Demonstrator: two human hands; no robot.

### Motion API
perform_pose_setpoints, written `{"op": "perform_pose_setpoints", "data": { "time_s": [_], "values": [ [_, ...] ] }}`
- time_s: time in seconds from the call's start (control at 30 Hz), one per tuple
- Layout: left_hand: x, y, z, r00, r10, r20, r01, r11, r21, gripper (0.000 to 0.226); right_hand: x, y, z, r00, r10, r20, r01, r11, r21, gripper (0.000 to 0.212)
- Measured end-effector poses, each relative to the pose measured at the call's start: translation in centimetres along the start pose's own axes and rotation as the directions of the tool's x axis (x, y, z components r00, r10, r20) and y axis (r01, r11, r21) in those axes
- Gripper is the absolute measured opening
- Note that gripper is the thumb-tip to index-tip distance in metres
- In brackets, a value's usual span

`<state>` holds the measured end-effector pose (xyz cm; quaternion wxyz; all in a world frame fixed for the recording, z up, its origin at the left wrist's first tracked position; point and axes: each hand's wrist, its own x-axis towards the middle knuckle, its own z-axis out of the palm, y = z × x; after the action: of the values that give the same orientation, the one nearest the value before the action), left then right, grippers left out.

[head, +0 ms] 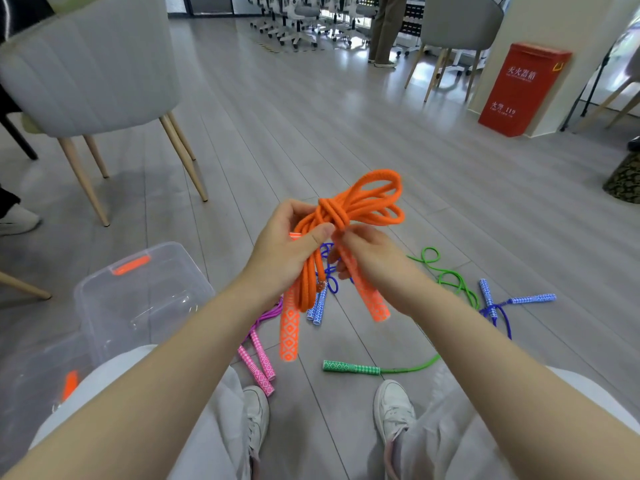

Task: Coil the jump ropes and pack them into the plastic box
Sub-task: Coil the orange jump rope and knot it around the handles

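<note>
An orange jump rope (367, 199) is coiled into loops with a wrap knotted around its middle. My left hand (287, 244) grips the bundle just below the wrap, thumb on top. My right hand (374, 261) holds one orange handle (372, 299) near the knot. The other orange handle (289, 332) hangs down. The clear plastic box (138, 299) with orange latches stands open on the floor to my left. On the floor lie a pink rope (259, 362), a green rope (453, 282) with its handle (349, 367), and two blue ropes (512, 303), (320, 303).
A grey chair (93, 74) with wooden legs stands at the left, close to the box. A red fire box (523, 88) leans against a pillar at the right. My two white shoes (394, 410) rest on the grey floor below the ropes.
</note>
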<state>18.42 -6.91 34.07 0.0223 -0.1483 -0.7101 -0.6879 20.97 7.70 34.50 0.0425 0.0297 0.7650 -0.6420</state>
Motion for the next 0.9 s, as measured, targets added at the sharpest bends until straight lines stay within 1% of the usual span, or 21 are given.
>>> {"op": "perform_pose_setpoints", "data": {
  "time_s": [0.07,0.13,0.17,0.2,0.23,0.27,0.37,0.43,0.5,0.53,0.6,0.67,0.73,0.8,0.83,0.87,0.9],
  "values": [
    [0.2,-0.4,0.0,0.995,0.052,-0.088,-0.041,0.992,0.121,0.020,-0.3,0.8,0.9,1.000,0.004,0.017,-0.002,0.995,-0.104,0.019],
    [0.3,-0.7,0.1,0.988,0.074,-0.133,-0.051,0.985,0.166,0.019,-0.8,1.1,1.5,0.998,-0.063,-0.008,0.061,0.983,-0.171,0.032],
    [0.3,-0.8,0.3,0.985,0.071,-0.159,-0.046,0.986,0.158,0.019,-1.0,1.0,1.8,0.993,-0.110,-0.035,0.102,0.980,-0.171,0.033],
    [0.5,-1.0,0.3,0.980,0.057,-0.192,-0.033,0.991,0.126,0.018,-1.1,1.0,1.9,0.986,-0.154,-0.063,0.141,0.975,-0.172,0.029],
    [0.5,-1.1,0.4,0.973,0.032,-0.227,-0.015,0.997,0.075,0.018,-1.1,0.9,2.1,0.981,-0.179,-0.079,0.162,0.969,-0.187,0.024],
    [0.7,-1.2,0.4,0.966,0.001,-0.259,0.003,1.000,0.015,0.019,-1.1,0.8,2.2,0.982,-0.178,-0.064,0.161,0.964,-0.213,0.022],
    [0.9,-2.1,0.3,0.935,-0.093,-0.343,0.053,0.991,-0.125,0.019,-1.6,0.6,2.9,0.981,-0.127,0.146,0.158,0.963,-0.218,0.022],
    [1.0,-2.5,0.3,0.914,-0.175,-0.366,0.118,0.978,-0.173,0.019,-2.1,0.6,3.1,0.968,-0.139,0.210,0.203,0.925,-0.321,0.032],
    [1.1,-2.6,0.3,0.909,-0.235,-0.344,0.165,0.961,-0.222,0.020,-2.3,1.0,3.2,0.964,-0.178,0.196,0.246,0.877,-0.413,0.035],
    [1.1,-2.5,0.4,0.914,-0.240,-0.328,0.169,0.958,-0.230,0.020,-2.3,1.2,3.4,0.964,-0.204,0.169,0.258,0.870,-0.420,0.031],
    [1.1,-2.2,0.4,0.931,-0.218,-0.293,0.166,0.967,-0.194,0.022,-2.1,1.6,3.9,0.961,-0.263,0.089,0.275,0.863,-0.423,0.020],
    [1.0,-1.8,0.5,0.952,-0.189,-0.240,0.152,0.974,-0.165,0.027,-1.8,1.9,4.2,0.952,-0.304,0.014,0.281,0.859,-0.428,0.018],
    [1.1,-1.6,0.4,0.963,-0.201,-0.179,0.161,0.963,-0.217,0.029,-1.4,1.8,4.0,0.952,-0.302,-0.057,0.251,0.871,-0.423,0.016],
    [1.5,-0.9,0.0,0.954,-0.278,-0.116,0.222,0.909,-0.354,0.037,-1.2,1.5,3.2,0.956,-0.271,-0.113,0.199,0.881,-0.429,0.016],
    [1.6,-0.5,-0.3,0.940,-0.333,-0.072,0.271,0.858,-0.436,0.042,-1.1,1.3,2.7,0.956,-0.265,-0.126,0.187,0.880,-0.437,0.017],
    [1.7,-0.2,-0.7,0.922,-0.388,-0.006,0.335,0.803,-0.493,0.042,-1.1,1.2,2.2,0.955,-0.269,-0.123,0.186,0.870,-0.457,0.019],
    [1.5,0.4,-1.1,0.899,-0.430,0.076,0.406,0.759,-0.509,0.036,-1.1,0.9,1.8,0.954,-0.280,-0.105,0.195,0.850,-0.490,0.022]
  ]
}}
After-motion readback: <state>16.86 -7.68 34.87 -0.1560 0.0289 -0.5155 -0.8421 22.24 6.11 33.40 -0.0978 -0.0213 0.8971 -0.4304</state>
